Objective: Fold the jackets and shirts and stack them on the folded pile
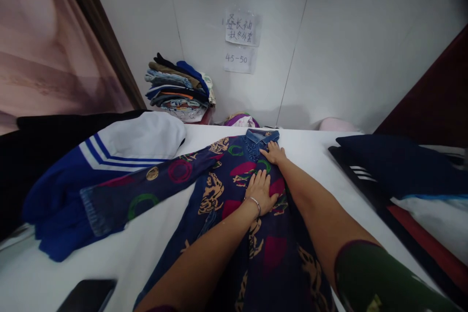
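A dark blue patterned long-sleeved shirt (234, 190) with a denim collar lies spread on the white table, its collar at the far end. One sleeve stretches out to the left, the cuff resting over blue clothing; the other sleeve cannot be made out. My left hand (260, 190), with a bracelet at the wrist, lies flat on the chest of the shirt, fingers spread. Farther up, my right hand (273, 153) rests open just below the collar, its fingers on the fabric. Neither hand grips the cloth.
Blue and white clothing (135, 136) is heaped on the left. Folded dark garments (398, 170) are stacked on the right. A pile of folded clothes (179, 87) stands by the back wall, below and left of paper notes (241, 41). A black phone-like object (87, 296) lies front left.
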Available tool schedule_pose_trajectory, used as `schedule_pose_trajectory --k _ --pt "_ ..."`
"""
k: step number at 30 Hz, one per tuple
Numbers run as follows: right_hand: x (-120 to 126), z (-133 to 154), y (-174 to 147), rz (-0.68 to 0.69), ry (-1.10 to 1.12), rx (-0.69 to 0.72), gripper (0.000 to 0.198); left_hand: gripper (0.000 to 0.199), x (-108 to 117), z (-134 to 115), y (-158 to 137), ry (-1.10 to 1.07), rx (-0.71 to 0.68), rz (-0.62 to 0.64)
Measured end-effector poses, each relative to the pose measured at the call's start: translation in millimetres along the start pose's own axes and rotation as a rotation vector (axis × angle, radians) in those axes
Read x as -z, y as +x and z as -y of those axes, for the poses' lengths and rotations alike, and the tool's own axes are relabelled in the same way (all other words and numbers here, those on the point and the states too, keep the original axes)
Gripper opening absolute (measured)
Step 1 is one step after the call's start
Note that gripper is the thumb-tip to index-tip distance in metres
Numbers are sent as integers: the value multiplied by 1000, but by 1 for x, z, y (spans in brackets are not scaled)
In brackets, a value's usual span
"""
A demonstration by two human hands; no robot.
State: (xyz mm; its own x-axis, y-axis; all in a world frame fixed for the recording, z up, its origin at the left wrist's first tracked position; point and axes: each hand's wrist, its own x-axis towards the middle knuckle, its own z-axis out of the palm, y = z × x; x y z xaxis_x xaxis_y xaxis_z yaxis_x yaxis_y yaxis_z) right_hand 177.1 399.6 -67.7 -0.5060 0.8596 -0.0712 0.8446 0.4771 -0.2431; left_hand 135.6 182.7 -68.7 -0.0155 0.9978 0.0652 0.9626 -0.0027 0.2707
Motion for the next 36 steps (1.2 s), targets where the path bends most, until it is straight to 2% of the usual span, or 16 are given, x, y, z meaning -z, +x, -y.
schedule_pose_trajectory --k 5,10,16,21,27,32,36 --pt "3 3 -9 31 17 -18 75 76 0 -1 1 7 18 5" --pt "2 6 -54 71 32 16 69 77 4 -2 3 11 25 42" --pt "5 1 -134 155 38 60 56 74 6 -4 4 27 19 33" --pt "8 -4 -211 169 38 76 59 73 7 -4 7 47 31 81" --pt "-5 -11 -306 110 162 160 64 72 16 -10 4 69 66 95" --pt "-16 -23 -378 68 372 202 58 75 22 -23 -18 40 116 139" --pt "-23 -31 -423 9 580 250 55 76 19 -39 -58 -2 49 202"
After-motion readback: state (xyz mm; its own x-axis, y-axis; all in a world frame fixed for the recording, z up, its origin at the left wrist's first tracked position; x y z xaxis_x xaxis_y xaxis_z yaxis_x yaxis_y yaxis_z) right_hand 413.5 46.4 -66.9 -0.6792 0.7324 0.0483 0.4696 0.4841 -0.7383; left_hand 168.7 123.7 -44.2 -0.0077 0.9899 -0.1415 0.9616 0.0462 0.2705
